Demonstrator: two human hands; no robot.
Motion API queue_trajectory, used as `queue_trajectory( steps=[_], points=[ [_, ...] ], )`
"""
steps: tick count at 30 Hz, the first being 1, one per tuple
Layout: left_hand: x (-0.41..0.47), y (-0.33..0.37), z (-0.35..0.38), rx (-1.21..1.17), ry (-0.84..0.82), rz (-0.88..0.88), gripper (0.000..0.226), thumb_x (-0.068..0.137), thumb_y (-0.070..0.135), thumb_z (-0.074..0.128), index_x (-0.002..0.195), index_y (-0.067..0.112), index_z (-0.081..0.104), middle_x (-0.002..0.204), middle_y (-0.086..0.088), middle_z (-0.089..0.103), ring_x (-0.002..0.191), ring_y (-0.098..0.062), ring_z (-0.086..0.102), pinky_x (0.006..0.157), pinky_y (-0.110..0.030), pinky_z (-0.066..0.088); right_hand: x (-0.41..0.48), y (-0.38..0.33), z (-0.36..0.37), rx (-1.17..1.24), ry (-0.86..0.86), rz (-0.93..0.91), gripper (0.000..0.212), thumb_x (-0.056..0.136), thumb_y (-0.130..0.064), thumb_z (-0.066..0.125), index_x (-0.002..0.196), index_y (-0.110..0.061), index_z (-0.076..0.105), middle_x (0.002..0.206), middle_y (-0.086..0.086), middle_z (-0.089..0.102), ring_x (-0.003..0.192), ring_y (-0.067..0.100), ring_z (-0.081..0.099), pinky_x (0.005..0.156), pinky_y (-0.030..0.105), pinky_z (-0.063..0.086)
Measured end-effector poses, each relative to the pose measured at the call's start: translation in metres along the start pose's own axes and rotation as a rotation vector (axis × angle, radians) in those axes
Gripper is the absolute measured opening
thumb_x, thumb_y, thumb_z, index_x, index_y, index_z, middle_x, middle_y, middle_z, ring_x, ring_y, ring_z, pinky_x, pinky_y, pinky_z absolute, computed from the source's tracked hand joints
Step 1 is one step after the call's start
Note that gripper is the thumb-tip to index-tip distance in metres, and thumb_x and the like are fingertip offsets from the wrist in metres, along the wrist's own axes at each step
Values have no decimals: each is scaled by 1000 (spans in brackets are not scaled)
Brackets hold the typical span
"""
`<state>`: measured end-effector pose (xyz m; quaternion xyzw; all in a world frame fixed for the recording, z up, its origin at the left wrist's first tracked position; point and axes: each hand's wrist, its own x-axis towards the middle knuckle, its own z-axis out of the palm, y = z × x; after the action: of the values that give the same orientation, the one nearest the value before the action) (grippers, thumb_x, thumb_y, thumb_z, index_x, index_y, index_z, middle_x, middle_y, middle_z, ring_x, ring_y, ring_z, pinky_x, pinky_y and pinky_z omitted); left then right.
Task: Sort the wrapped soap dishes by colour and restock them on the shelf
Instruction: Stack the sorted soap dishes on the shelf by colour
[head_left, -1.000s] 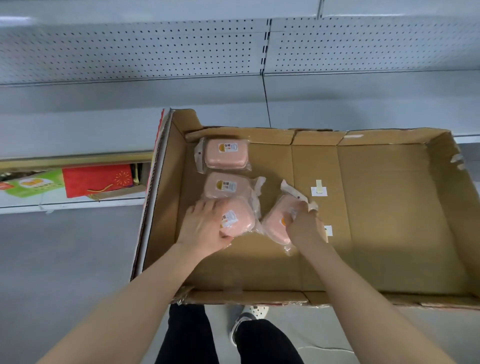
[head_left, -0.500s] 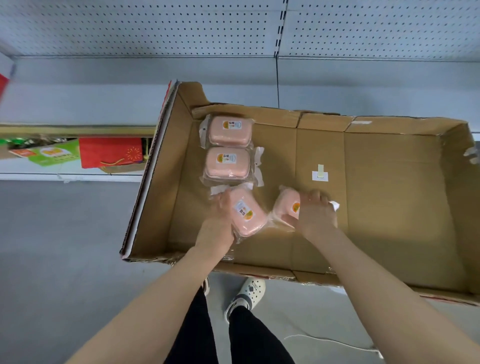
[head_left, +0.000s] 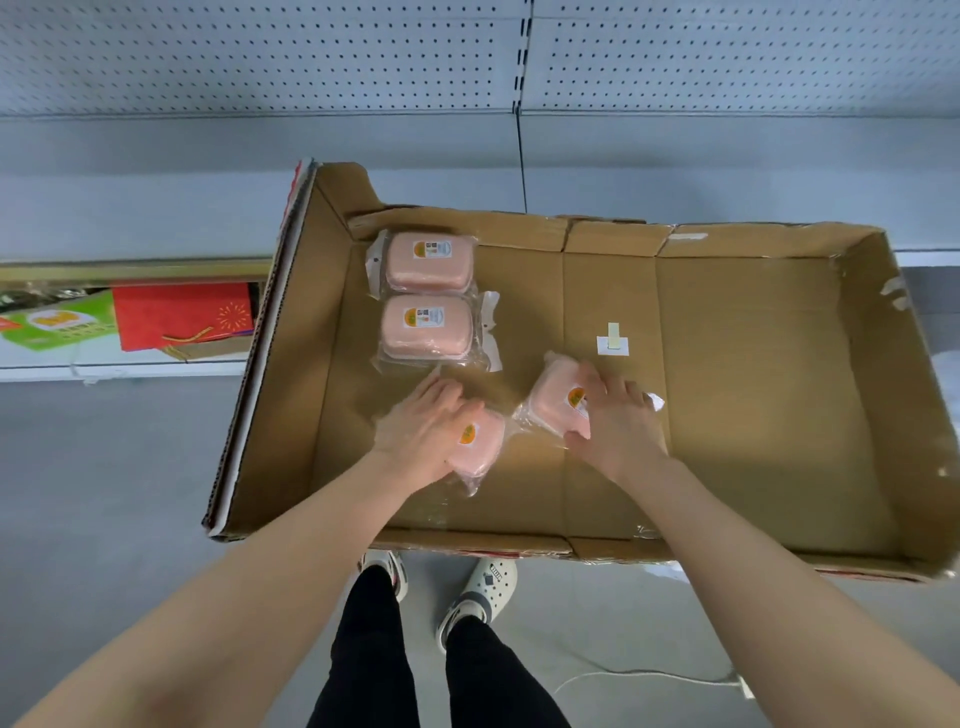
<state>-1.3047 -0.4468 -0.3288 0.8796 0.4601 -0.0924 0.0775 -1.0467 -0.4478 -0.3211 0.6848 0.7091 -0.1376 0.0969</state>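
Note:
Four pink soap dishes in clear wrap lie in a shallow cardboard box (head_left: 753, 415). Two of them, the far one (head_left: 428, 260) and the one below it (head_left: 426, 327), sit in a column at the box's back left with their labels up. My left hand (head_left: 421, 431) holds a third dish (head_left: 485, 444) just in front of that column, covering its left end. My right hand (head_left: 618, 421) grips the fourth dish (head_left: 553, 400), which lies tilted near the box's middle, with my thumb curled round its near edge.
The box rests against a grey shelf (head_left: 156, 208) with a pegboard back (head_left: 260, 57). On a lower shelf to the left lie a red package (head_left: 182, 314) and a green one (head_left: 57, 322). My feet stand below the box's near wall. A white cable runs on the floor.
My left hand has drawn its dish down and away from the column, toward the box's near side. My right hand stays on its tilted dish. The view has tipped.

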Motion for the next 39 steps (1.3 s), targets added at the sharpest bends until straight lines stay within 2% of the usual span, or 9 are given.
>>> queue_trajectory(
  steps=[1,3,7,11,16,20,26,33,39],
  points=[
    [-4,-1,-5,-37,-21,-48,86,55,37,88,132,23,50,118,-4,51,118,-24,53,117,-36,26,-1,0,-9,37,19,7,82,82,-41,68,148,-21,23,130,6,47,117,29,47,97,36,38],
    [-12,-1,-22,-102,-32,-151,83,66,44,79,138,25,42,123,-3,47,117,-23,50,108,-35,38,-4,-1,-33,102,46,10,80,82,-41,68,146,-22,25,130,6,48,117,30,47,97,38,40],
    [-27,-14,-77,-192,74,-253,79,72,51,70,139,27,35,130,-3,45,114,-24,50,89,-38,53,-8,-12,-89,200,153,-68,71,81,-40,65,142,-25,31,128,4,52,115,29,51,93,40,44],
    [-38,-38,-142,-165,237,-316,81,75,57,65,143,27,33,135,-4,45,114,-26,54,90,-35,49,1,-27,-152,216,327,-179,71,78,-44,65,139,-23,37,125,6,57,112,33,55,94,42,45],
    [-44,-78,-229,-212,427,-408,78,68,59,70,134,27,42,125,-6,50,114,-31,52,91,-40,45,29,-42,-229,175,605,-294,72,69,-41,74,131,-16,50,112,9,65,98,36,61,86,44,49],
    [-32,-117,-283,-255,537,-438,86,68,53,77,140,26,39,133,-4,50,122,-29,49,100,-41,41,51,-57,-290,157,731,-339,70,69,-40,78,129,-16,50,109,10,65,95,36,61,85,44,50],
    [13,-186,-346,-255,622,-399,82,67,53,79,136,24,46,128,-3,53,114,-27,52,91,-36,42,101,-83,-358,170,773,-336,74,71,-37,80,135,-17,50,121,13,60,103,39,56,91,44,44],
    [98,-284,-402,-198,586,-386,80,71,57,74,139,30,43,132,1,51,117,-24,46,93,-35,43,198,-111,-413,184,765,-323,73,74,-39,76,139,-23,46,128,10,56,109,35,53,96,44,43],
    [186,-351,-437,-51,597,-347,72,77,50,71,138,25,43,130,-1,52,119,-27,44,97,-33,37,282,-125,-437,174,744,-323,70,78,-25,72,142,-20,42,135,10,51,121,34,47,104,43,37]
  ],
)
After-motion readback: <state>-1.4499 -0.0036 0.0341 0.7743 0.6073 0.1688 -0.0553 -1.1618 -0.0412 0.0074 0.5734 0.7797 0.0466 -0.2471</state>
